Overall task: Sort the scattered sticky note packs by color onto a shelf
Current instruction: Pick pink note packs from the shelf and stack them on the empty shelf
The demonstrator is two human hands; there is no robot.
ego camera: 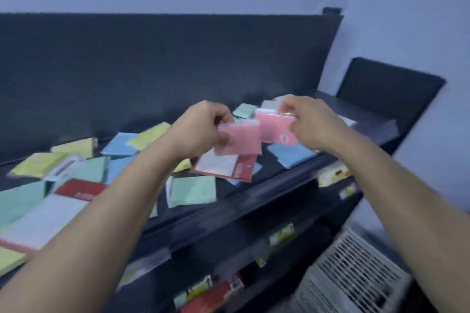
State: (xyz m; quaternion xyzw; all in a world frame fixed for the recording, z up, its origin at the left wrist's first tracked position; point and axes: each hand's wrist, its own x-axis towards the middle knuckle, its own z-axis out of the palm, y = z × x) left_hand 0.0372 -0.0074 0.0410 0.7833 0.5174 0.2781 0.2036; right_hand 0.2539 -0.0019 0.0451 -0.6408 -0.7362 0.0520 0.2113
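- Just above the red-edged white pack [223,165], which lies near the middle of the top shelf [254,201], the left hand [203,129] holds a pink sticky note pack [241,140] in the air. Its fingers [223,117] and thumb are curled and clamped on that pack's left edge.
- Up and to the right of the red-edged white pack, the right hand [312,122] holds a second pink pack [273,124]. Its fingers [290,107] are pinched together on the clear wrapper at the upper right corner. The two pink packs overlap in view; whether they touch cannot be told.
- Left of the red-edged white pack lie yellow packs [76,147] and a blue pack [119,145]. Further left and nearer the shelf's front lies a dark red pack [81,188]. All are scattered and partly overlapping.
- Just in front of the red-edged white pack, toward the shelf's front edge, a mint green pack [193,190] lies flat.
- Right of it lies another blue pack [292,154], beneath the right wrist.
- Behind it, close to the dark back panel [152,71], lies a second mint pack [245,110].
- Below it, lower shelves [312,216] carry blurred packaged goods [208,290]. A white slatted crate [356,274] stands low at the right.
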